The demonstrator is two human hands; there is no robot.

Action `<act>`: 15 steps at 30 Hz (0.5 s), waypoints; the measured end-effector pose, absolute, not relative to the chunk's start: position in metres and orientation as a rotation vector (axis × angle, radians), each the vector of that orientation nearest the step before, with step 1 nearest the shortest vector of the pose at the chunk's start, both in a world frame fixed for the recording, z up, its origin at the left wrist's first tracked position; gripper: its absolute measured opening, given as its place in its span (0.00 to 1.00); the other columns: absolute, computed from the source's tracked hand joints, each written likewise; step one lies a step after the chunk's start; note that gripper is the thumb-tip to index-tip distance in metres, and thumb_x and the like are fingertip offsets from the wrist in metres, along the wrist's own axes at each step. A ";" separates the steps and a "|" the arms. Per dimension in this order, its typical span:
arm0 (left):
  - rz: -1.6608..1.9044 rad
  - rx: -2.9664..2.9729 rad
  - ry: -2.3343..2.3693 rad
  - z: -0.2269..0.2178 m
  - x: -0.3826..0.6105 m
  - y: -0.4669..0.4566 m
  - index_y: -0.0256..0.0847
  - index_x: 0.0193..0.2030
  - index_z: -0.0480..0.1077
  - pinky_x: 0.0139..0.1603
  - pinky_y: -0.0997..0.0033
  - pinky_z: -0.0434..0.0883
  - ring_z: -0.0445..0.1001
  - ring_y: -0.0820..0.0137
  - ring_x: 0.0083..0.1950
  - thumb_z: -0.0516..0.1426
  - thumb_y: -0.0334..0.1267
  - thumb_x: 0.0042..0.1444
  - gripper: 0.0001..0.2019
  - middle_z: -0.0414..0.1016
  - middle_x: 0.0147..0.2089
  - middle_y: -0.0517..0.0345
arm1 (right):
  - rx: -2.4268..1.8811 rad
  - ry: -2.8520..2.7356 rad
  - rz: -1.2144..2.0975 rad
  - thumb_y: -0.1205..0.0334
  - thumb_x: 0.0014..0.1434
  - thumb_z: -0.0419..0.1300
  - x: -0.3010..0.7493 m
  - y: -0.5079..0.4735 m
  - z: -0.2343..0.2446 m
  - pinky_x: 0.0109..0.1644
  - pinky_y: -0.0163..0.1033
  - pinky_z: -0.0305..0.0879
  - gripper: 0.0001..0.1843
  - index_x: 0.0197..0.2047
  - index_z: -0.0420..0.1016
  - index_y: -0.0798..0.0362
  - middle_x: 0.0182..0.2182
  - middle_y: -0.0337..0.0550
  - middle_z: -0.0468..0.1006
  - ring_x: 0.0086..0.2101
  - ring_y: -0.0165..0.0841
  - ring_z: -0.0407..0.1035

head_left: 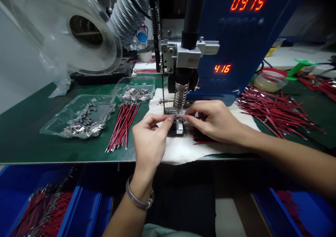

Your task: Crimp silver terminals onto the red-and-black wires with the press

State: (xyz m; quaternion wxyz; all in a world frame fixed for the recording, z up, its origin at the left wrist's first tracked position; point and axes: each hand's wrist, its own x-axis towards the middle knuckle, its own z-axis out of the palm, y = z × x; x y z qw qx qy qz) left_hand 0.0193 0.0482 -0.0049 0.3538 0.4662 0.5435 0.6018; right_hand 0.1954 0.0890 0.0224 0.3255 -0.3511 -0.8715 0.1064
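My left hand (151, 139) and my right hand (211, 119) meet at the small metal fixture (179, 126) under the spring-loaded head (181, 93) of a blue machine (225, 48). Thumb and forefinger of each hand are pinched together, one on each side of the fixture. What sits between the fingertips is too small to make out. Several red and black wires (201, 137) lie on the white cloth below my right hand. A neat bundle of red and black wires (122, 125) with metal ends rests to the left of my left hand.
Two clear trays hold small metal parts: a larger tray (49, 125) and a smaller tray (151, 81). At right lies a pile of red wires (275, 111) beside a red-rimmed tub (271, 79). Blue bins (86, 209) with wires stand below the green table (26, 139). A reel (110, 48) hangs at upper left.
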 end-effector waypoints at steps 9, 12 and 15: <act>1.553 1.213 1.409 -0.005 0.019 0.048 0.35 0.32 0.77 0.29 0.75 0.67 0.73 0.70 0.29 0.66 0.42 0.47 0.11 0.78 0.30 0.53 | -0.985 -2.239 0.331 0.63 0.60 0.59 0.193 0.085 0.023 0.32 0.33 0.58 0.07 0.32 0.76 0.56 0.28 0.40 0.77 0.28 0.27 0.67; 1.560 1.222 1.398 -0.005 0.019 0.048 0.36 0.32 0.77 0.29 0.75 0.68 0.73 0.70 0.30 0.66 0.42 0.47 0.11 0.78 0.31 0.52 | -0.986 -2.240 0.338 0.63 0.60 0.59 0.192 0.085 0.023 0.32 0.33 0.58 0.07 0.32 0.77 0.56 0.28 0.40 0.77 0.28 0.28 0.68; 1.562 1.228 1.400 -0.004 0.019 0.048 0.35 0.32 0.77 0.29 0.75 0.67 0.72 0.71 0.29 0.65 0.42 0.47 0.11 0.78 0.32 0.52 | -0.985 -2.243 0.339 0.64 0.59 0.59 0.192 0.085 0.024 0.32 0.33 0.58 0.07 0.32 0.77 0.56 0.28 0.40 0.77 0.28 0.28 0.68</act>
